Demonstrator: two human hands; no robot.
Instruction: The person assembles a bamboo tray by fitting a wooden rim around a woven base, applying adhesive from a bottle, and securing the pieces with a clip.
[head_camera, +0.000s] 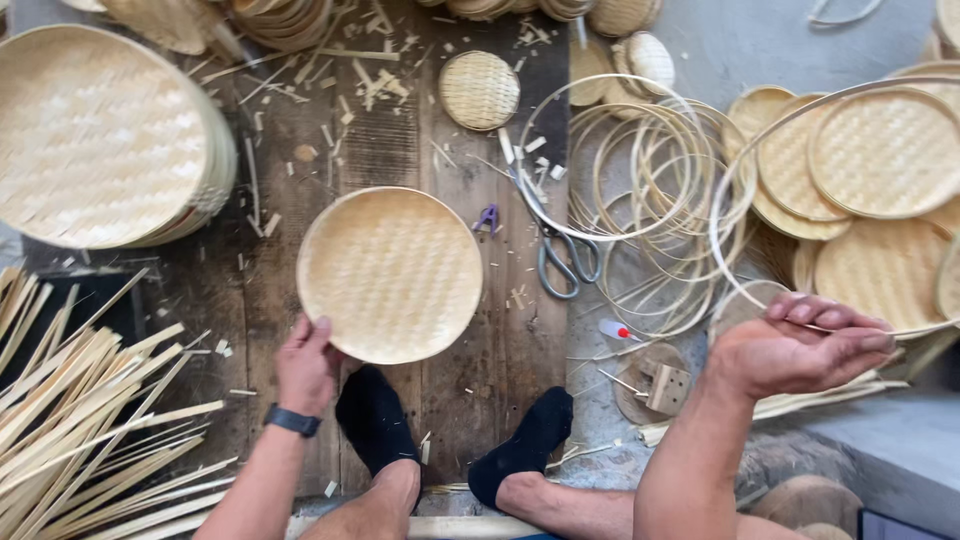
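Left hand, fingers closed on its near rim, steadies the round woven tray on the plank floor; right hand pinches a thin bamboo hoop aloft. Keeping the tray flat and the hoop untwisted should help.

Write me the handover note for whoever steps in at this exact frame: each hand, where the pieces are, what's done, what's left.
Left hand: grip on the near edge of the round woven tray, which lies on the wooden board in front of the feet.
Right hand: shut on a thin bamboo hoop, lifted over the right side.
Nearby: scissors and a pile of loose hoops right of the tray; stacked woven trays far left, more at right; bamboo strips at lower left.
Done: the tray's weave looks complete.
Left: the hoop is not yet on the tray.
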